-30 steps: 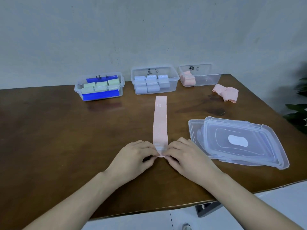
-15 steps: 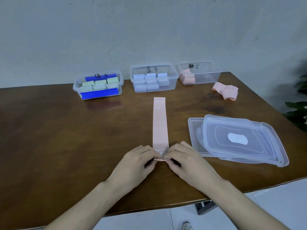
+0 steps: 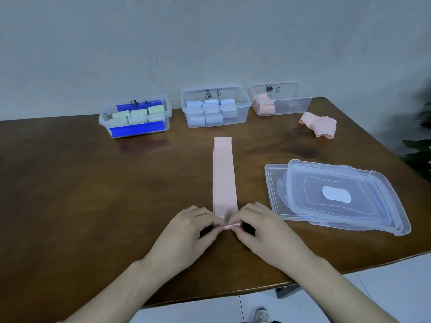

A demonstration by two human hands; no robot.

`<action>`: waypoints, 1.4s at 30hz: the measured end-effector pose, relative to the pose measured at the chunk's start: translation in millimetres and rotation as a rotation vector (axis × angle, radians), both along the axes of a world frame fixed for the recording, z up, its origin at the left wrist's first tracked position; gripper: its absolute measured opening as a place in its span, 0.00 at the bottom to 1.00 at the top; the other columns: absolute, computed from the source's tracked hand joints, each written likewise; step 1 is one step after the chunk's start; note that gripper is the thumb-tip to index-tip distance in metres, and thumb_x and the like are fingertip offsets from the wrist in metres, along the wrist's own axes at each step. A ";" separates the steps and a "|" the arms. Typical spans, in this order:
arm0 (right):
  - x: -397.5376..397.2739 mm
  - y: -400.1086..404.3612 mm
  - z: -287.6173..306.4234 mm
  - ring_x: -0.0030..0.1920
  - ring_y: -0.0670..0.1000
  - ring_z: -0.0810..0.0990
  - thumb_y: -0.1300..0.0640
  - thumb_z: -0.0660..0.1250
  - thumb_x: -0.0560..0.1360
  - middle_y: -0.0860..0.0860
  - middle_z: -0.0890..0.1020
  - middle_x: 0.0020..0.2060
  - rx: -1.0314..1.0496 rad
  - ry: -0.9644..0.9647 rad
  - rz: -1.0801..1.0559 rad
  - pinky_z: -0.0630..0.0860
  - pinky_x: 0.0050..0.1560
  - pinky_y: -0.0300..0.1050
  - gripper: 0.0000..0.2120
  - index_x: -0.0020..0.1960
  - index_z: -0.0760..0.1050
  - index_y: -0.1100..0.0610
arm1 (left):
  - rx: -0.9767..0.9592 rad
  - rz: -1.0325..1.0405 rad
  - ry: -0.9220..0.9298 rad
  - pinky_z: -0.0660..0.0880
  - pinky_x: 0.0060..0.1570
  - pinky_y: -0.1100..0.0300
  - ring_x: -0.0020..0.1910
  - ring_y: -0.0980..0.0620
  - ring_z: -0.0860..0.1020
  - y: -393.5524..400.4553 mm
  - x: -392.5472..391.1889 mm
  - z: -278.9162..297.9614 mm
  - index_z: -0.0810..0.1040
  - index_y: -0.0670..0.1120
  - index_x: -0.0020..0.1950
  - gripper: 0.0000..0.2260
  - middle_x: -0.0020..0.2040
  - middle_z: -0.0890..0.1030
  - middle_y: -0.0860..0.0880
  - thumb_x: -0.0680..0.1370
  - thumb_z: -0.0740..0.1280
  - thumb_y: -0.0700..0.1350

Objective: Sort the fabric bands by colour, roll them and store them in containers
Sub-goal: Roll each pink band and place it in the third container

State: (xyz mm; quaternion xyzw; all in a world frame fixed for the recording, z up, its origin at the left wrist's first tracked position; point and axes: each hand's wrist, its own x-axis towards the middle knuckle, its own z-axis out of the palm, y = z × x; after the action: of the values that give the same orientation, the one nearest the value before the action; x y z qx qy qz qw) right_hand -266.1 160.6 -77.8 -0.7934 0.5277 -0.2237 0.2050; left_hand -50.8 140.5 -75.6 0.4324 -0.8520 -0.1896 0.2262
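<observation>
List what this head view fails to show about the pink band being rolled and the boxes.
- Head view: near end of the pink band is hidden under the left hand and right hand.
- Small print on the band: too blurred.
- Pink box: roll count unclear, rolls overlap.

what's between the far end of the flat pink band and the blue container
Bare tabletop; in the head view, nothing lies between the pink band and the blue container.

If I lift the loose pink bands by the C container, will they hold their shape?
Probably not. The loose pink bands lie crumpled in soft folds, so they are likely floppy and would droop. They look thin, like the pink band lying flat on the table, so probably light and unlikely to roll away.
</observation>
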 end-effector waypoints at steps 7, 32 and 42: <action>-1.0 2.8 -2.5 0.51 0.43 0.72 0.50 0.68 0.78 0.39 0.78 0.51 -0.173 0.158 0.019 0.76 0.49 0.35 0.10 0.59 0.82 0.45 | 0.012 0.006 0.008 0.74 0.48 0.69 0.48 0.61 0.75 -5.9 -1.2 -1.3 0.84 0.56 0.55 0.07 0.48 0.77 0.63 0.78 0.70 0.49; 5.2 0.7 -2.9 0.51 0.42 0.71 0.50 0.60 0.82 0.39 0.77 0.50 -0.164 0.185 0.012 0.73 0.50 0.34 0.07 0.55 0.76 0.44 | 0.041 -0.050 -0.072 0.67 0.45 0.76 0.48 0.66 0.72 -11.1 -1.7 9.2 0.83 0.57 0.57 0.08 0.46 0.77 0.64 0.80 0.66 0.50; 8.1 -5.3 -6.9 0.50 0.41 0.69 0.52 0.64 0.80 0.40 0.77 0.49 -0.212 0.156 -0.047 0.72 0.49 0.34 0.06 0.53 0.79 0.46 | -0.082 -0.078 -0.105 0.75 0.44 0.70 0.43 0.61 0.75 -10.4 0.1 2.9 0.84 0.54 0.53 0.10 0.47 0.78 0.59 0.78 0.64 0.51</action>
State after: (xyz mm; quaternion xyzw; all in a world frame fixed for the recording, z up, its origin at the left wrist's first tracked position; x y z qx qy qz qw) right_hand -258.0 155.2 -84.7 -0.8131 0.5338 -0.2204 0.0730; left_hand -50.7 130.1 -72.7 0.3988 -0.8858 -0.1405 0.1914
